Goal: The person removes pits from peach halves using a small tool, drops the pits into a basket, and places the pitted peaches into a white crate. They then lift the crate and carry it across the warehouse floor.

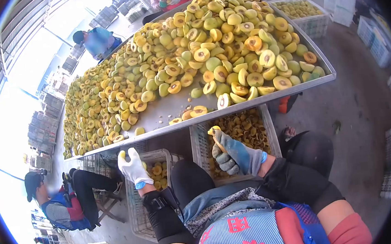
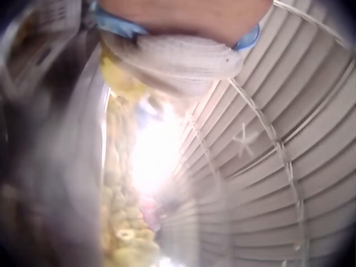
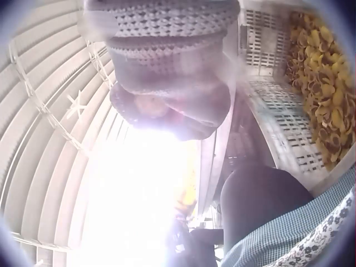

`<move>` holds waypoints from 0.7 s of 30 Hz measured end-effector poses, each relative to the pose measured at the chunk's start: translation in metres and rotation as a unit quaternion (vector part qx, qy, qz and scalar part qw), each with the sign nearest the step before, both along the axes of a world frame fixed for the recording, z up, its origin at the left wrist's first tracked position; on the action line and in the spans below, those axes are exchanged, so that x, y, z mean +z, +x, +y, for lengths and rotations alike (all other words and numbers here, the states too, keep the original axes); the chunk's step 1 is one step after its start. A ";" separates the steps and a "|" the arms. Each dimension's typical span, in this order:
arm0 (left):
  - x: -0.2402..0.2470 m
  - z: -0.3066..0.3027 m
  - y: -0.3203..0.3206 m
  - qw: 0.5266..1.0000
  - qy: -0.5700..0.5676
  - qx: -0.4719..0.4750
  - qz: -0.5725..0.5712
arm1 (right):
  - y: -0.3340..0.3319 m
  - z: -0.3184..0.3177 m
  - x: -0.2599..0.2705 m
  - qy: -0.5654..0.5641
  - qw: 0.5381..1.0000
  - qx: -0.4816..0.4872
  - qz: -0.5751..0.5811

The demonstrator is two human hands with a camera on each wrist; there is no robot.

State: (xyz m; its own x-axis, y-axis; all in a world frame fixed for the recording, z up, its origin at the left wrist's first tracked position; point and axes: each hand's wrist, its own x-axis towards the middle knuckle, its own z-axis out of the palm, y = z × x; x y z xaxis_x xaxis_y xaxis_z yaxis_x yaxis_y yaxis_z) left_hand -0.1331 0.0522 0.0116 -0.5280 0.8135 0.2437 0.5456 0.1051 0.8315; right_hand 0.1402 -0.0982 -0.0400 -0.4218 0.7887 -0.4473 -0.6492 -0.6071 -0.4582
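Note:
My left hand, in a white glove with yellow-stained fingertips, is held just off the near edge of a metal-rimmed table. Its thumb and fingers stand apart around a gap. My right hand, in a grey-blue glove, pinches a small yellow piece of fruit between thumb and fingers, over a crate of brownish-yellow fruit pieces. Halved yellow-green stone fruits lie heaped on the table, some showing brown pits. The left wrist view shows mostly the white cuff; the right wrist view hides the fingertips behind the glove.
Another crate with fruit halves stands below my left hand. A seated person is at the left, and others are beyond the table. A full crate stands past the table's right end, with stacked crates far left.

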 end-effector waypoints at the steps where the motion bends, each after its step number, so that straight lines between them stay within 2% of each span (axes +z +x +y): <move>1: -0.038 0.027 -0.026 0.940 0.209 -0.032 0.268 | -0.002 0.001 -0.001 0.002 0.999 -0.016 -0.035; 2: -0.011 0.019 0.003 0.971 0.113 -0.196 0.079 | -0.003 0.004 -0.001 0.004 0.994 -0.038 -0.106; 3: -0.010 0.023 0.026 0.956 0.111 -0.260 0.082 | -0.004 0.008 0.000 0.004 0.982 -0.059 -0.177; 4: -0.015 0.029 0.049 0.933 0.124 -0.285 0.181 | -0.003 0.012 0.000 0.005 0.966 -0.080 -0.248; 5: -0.016 0.031 0.078 0.903 0.105 -0.300 0.288 | 0.006 0.012 0.003 -0.017 0.973 -0.078 -0.218; 6: -0.030 0.044 0.099 0.849 0.185 -0.318 0.380 | 0.009 0.014 -0.013 0.045 0.951 -0.133 -0.275; 7: -0.025 0.041 0.129 0.844 0.157 -0.305 0.412 | 0.006 0.022 -0.041 0.115 0.918 -0.189 -0.330; 8: -0.013 0.044 0.151 0.812 0.005 -0.366 0.454 | 0.004 0.033 -0.062 0.194 0.871 -0.244 -0.379; 9: -0.040 0.058 0.157 0.800 -0.049 -0.412 0.434 | 0.004 0.038 -0.080 0.204 0.868 -0.266 -0.365; 10: -0.048 0.057 0.162 0.785 -0.053 -0.455 0.417 | 0.004 0.042 -0.093 0.214 0.866 -0.287 -0.349; 11: -0.040 0.051 0.172 0.791 -0.068 -0.473 0.381 | 0.004 0.043 -0.089 0.218 0.849 -0.320 -0.359; 12: -0.022 0.042 0.178 0.769 -0.058 -0.489 0.407 | 0.004 0.039 -0.078 0.214 0.833 -0.354 -0.367; 16: -0.035 0.049 0.181 0.801 -0.042 -0.539 0.258 | 0.009 0.020 -0.025 0.212 0.807 -0.337 -0.436; 18: -0.039 0.047 0.184 0.801 -0.007 -0.557 0.218 | 0.007 0.016 -0.018 0.227 0.799 -0.335 -0.444; 20: -0.042 0.041 0.185 0.792 0.057 -0.570 0.209 | 0.007 0.017 -0.023 0.237 0.812 -0.322 -0.425; 21: -0.040 0.040 0.185 0.806 0.077 -0.565 0.161 | 0.006 0.018 -0.021 0.243 0.816 -0.324 -0.412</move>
State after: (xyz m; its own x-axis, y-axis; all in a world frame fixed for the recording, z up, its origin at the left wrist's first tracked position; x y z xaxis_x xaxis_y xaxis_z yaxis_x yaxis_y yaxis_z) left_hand 0.0518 0.0923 -0.0284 0.6392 0.6771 0.3646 0.4105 -0.7013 0.5828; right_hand 0.1467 -0.0799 -0.0608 0.4397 0.8959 0.0634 -0.1123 0.1249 -0.9858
